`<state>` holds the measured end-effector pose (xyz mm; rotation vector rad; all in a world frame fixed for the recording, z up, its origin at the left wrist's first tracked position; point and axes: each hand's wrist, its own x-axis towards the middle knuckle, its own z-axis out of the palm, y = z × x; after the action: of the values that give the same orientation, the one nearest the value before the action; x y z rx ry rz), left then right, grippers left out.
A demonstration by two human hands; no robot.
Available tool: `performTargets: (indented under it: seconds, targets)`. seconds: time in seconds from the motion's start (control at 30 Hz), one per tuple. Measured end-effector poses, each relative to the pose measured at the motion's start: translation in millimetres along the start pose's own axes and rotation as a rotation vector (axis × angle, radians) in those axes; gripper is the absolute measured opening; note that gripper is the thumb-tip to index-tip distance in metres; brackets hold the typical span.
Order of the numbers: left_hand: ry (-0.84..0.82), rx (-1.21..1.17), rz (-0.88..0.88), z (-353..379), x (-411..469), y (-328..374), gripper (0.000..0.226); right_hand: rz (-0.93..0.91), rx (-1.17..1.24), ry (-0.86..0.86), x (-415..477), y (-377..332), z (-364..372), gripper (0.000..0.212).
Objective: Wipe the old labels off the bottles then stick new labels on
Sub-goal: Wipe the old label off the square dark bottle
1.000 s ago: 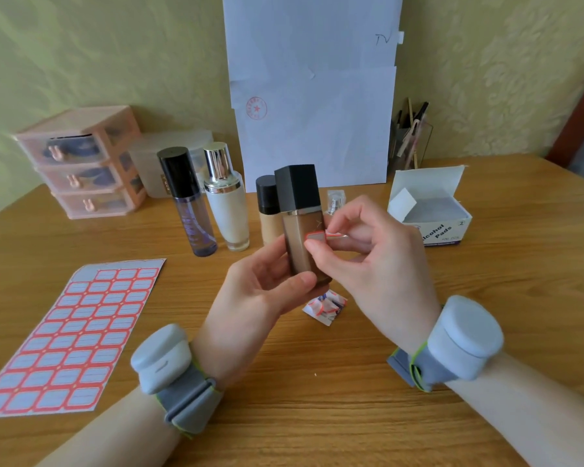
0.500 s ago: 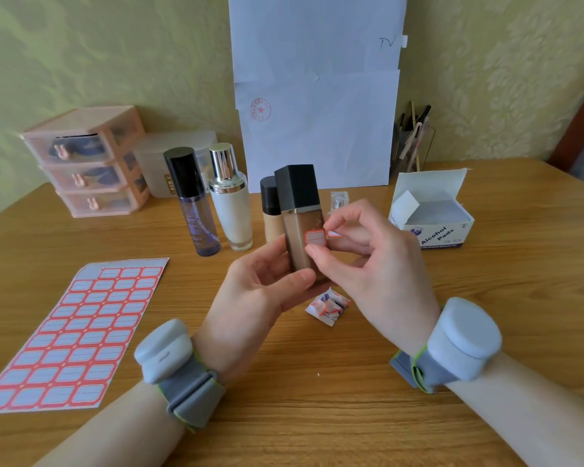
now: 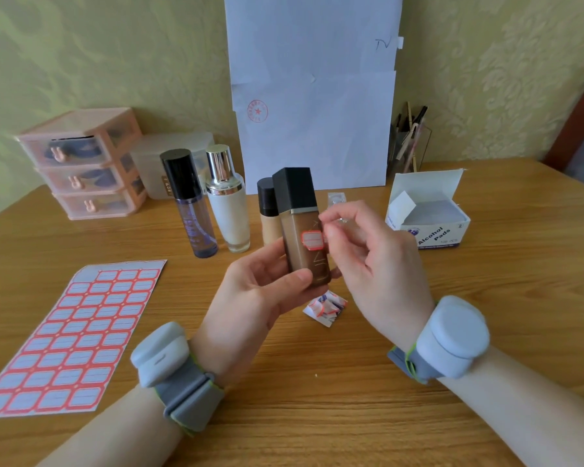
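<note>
Watching the fingertips (image 3: 329,234) first: thumb and forefinger of the right hand (image 3: 378,261) are curled in at the 3 o'clock edge of the label (image 3: 312,240), touching it. From my feed I can't tell whether they pinch that edge or merely press it. The label sits on the front face of the brown bottle (image 3: 299,220), below the black square cap, a touch crooked, its right end reaching the bottle's corner. The left hand (image 3: 250,298) grips the bottle upright above the table (image 3: 317,416), thumb across the lower front, fingers wrapped behind. I read this as the sticking step on this bottle, nearly home. Next I'd want a firm rub from the label's centre out to 3 o'clock so that end lies flat, left grip steady. The body looks smooth and dark tan, with faint lettering under the label. At 6 o'clock of the bottle lies a crumpled scrap (image 3: 324,308), the label sheet (image 3: 78,338) is at 8 o'clock, the other bottles (image 3: 228,217) stand at 10 o'clock, and the alcohol pads box (image 3: 429,227) is at 3 o'clock.
</note>
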<state>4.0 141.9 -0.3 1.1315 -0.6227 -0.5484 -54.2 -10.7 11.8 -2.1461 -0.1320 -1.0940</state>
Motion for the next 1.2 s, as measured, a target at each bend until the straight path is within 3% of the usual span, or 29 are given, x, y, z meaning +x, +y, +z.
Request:
performTargets:
  seconds: [0.37, 0.7, 0.87, 1.2]
  targets:
    - [0.059, 0.137, 0.067, 0.2, -0.5, -0.1, 0.043, 0.003, 0.018, -0.031, -2.2, 0.7, 1.3, 0.006]
    - [0.115, 0.328, 0.116, 2.7, 1.0, -2.6, 0.039, -0.084, -0.311, -0.035, -1.6, -3.5, 4.3, 0.003]
    - [0.1, 0.257, 0.066, 1.2, 1.1, -4.8, 0.039, 0.053, -0.171, -0.042, -1.4, -0.5, 3.7, 0.009]
    - [0.099, 0.185, 0.025, 3.6, -0.5, -3.9, 0.039, -0.011, -0.184, -0.048, -1.2, 1.1, 2.2, 0.005]
